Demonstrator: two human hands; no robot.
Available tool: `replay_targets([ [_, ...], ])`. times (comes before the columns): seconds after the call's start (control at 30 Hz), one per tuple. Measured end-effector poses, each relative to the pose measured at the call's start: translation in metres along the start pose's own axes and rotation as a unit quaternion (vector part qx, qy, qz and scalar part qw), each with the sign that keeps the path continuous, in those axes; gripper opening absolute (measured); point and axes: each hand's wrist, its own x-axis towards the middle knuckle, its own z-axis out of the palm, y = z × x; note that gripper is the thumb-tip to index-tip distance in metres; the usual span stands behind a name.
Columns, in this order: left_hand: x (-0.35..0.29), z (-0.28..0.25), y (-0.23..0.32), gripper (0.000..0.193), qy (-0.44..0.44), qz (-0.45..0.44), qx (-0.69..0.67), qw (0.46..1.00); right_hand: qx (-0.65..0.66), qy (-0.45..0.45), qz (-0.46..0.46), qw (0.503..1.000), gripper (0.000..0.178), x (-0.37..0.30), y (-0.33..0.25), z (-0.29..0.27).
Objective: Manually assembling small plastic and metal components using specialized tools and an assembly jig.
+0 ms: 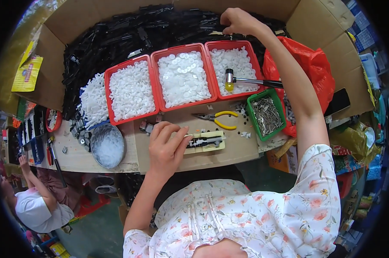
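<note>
My left hand (165, 144) is at the left end of a cream-coloured block (203, 149) with a long black and grey part (207, 141) lying in its recess. Its thumb and fingers are pinched together there; whatever they hold is hidden. At the far side, my right hand (238, 21) reaches over the trays into a heap of glossy black plastic parts (117, 36). Those fingers are curled and closed at the heap's edge, and I cannot make out what is between them.
Three red trays (156, 81) hold small white plastic pieces. A hammer (254, 81) lies across the right one. Yellow-handled pliers (224, 120), a green basket of metal pins (267, 114), a round metal bowl (107, 146) and a red bag (304, 64) surround the work. A co-worker (42, 202) sits left.
</note>
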Motion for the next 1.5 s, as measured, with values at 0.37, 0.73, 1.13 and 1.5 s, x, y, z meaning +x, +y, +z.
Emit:
replay_targets([
  [0.37, 0.01, -0.001, 0.032, 0.03, 0.041, -0.375, -0.549, 0.746, 0.679, 0.055, -0.035, 0.731, 0.028, -0.159, -0.165, 0.016],
  [0.73, -0.024, -0.015, 0.024, 0.02, 0.039, -0.335, -0.471, 0.815, 0.335, 0.189, -0.106, 0.917, 0.034, -0.231, -0.191, 0.044],
  [1.13, -0.031, -0.011, 0.011, 0.022, 0.038, -0.285, -0.336, 0.897, 0.237, 0.179, -0.106, 0.949, 0.031, -0.236, -0.198, 0.082],
  [1.5, -0.036, -0.017, -0.007, 0.022, 0.095, -0.225, -0.172, 0.954, 0.288, 0.124, -0.068, 0.947, 0.03, -0.226, -0.202, 0.104],
])
